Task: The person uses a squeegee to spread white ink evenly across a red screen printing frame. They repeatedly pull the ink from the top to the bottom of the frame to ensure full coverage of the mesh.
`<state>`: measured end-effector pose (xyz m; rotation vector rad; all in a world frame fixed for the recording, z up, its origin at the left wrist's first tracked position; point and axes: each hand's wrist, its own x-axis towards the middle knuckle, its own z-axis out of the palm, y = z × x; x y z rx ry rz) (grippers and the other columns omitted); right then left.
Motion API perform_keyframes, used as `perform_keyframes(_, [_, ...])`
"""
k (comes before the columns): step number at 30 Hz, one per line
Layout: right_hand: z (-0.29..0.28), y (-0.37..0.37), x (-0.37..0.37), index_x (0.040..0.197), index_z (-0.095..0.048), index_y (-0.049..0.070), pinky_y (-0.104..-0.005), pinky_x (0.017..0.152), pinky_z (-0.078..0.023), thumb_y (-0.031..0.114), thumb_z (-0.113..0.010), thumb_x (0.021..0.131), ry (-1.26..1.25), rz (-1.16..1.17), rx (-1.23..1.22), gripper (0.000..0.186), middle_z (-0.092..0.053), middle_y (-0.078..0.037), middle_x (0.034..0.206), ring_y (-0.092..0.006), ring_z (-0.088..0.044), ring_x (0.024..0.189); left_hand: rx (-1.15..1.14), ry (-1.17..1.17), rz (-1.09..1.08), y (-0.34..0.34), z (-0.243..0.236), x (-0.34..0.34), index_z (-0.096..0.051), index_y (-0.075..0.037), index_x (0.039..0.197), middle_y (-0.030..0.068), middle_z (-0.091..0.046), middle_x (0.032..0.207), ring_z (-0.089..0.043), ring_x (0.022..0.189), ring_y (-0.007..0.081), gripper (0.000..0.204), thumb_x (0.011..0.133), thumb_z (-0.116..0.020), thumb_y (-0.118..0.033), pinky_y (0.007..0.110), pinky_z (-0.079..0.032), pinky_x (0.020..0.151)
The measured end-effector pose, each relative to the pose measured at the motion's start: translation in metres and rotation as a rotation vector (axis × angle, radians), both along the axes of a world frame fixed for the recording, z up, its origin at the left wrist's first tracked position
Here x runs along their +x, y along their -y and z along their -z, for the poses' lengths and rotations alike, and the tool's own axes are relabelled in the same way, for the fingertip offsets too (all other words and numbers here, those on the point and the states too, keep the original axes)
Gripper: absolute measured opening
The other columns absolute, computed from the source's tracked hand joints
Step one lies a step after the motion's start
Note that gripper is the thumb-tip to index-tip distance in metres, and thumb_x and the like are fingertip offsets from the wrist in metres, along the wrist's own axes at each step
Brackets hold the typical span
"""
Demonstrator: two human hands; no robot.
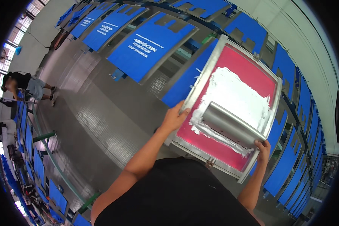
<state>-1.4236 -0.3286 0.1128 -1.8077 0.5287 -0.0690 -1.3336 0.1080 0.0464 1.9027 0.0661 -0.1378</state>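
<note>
My left hand (177, 115) is closed on the left rail of a metal screen-printing frame (196, 88). The frame holds pink-red mesh (241, 60) with a broad, uneven patch of white ink (237, 98). Across the ink's lower part lies a long metal squeegee (229, 124), slanting down to the right. At its right end, beside the frame's edge, my right hand (263, 150) has its fingers closed on the squeegee; whether it also grips the frame I cannot tell. Under and around the frame are boards with blue fabric pieces (186, 86).
Rows of blue-covered boards, some printed white (147, 34), curve across the top and right (301, 162). A person (30, 84) in dark top stands at far left by another rack (39, 158) with green rails. A grey textured floor (90, 120) runs between the rows.
</note>
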Motion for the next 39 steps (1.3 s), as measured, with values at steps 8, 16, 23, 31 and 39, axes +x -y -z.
perform_keyframes(8, [0.024, -0.23, 0.104, 0.099, -0.069, -0.001, -0.0282, 0.076, -0.047, 0.015, -0.079, 0.066, -0.079, -0.189, 0.114, 0.038, -0.068, -0.006, 0.087, -0.0139, -0.061, 0.08, 0.007, 0.012, -0.199, -0.233, 0.009, 0.043, -0.057, 0.0, 0.126, 0.0194, -0.067, 0.11, -0.065, 0.101, 0.0209, 0.047, 0.091, -0.063, -0.032, 0.032, -0.049, 0.086])
perform_keyframes(16, [0.034, -0.279, 0.143, 0.099, -0.07, -0.002, -0.0278, 0.075, -0.048, 0.015, -0.08, 0.069, -0.057, -0.271, 0.196, 0.036, -0.069, -0.006, 0.083, -0.0136, -0.062, 0.077, 0.017, 0.013, -0.248, -0.289, 0.015, 0.062, -0.059, 0.0, 0.124, 0.0142, -0.068, 0.108, -0.063, 0.098, 0.0187, 0.043, 0.094, -0.06, -0.03, 0.031, -0.049, 0.085])
perform_keyframes(23, [0.04, -0.322, 0.176, 0.098, -0.071, 0.0, -0.0264, 0.074, -0.048, 0.015, -0.081, 0.068, -0.11, -0.206, 0.197, 0.035, -0.068, -0.005, 0.082, -0.0125, -0.061, 0.075, 0.07, -0.085, -0.217, -0.327, 0.013, 0.126, -0.059, 0.003, 0.123, 0.0134, -0.068, 0.107, -0.061, 0.096, 0.0151, 0.044, 0.095, -0.059, -0.03, 0.028, -0.048, 0.084])
perform_keyframes(31, [0.076, -0.47, 0.344, 0.099, -0.069, -0.001, -0.0253, 0.07, -0.049, 0.014, -0.081, 0.071, -0.207, -0.077, 0.171, 0.034, -0.068, -0.006, 0.085, -0.0113, -0.062, 0.076, 0.035, -0.108, -0.078, -0.471, 0.084, 0.346, -0.058, 0.004, 0.124, 0.0134, -0.067, 0.109, -0.06, 0.099, 0.015, 0.043, 0.095, -0.058, -0.028, 0.028, -0.047, 0.087])
perform_keyframes(39, [0.124, -0.511, 0.365, 0.102, -0.069, -0.003, -0.0286, 0.071, -0.049, 0.027, -0.082, 0.069, -0.251, -0.029, -0.027, 0.046, -0.068, -0.007, 0.085, -0.0144, -0.061, 0.078, 0.078, -0.07, 0.066, -0.516, 0.131, 0.398, -0.053, 0.002, 0.129, 0.0142, -0.065, 0.113, -0.06, 0.1, 0.0174, 0.046, 0.094, -0.06, -0.026, 0.029, -0.047, 0.088])
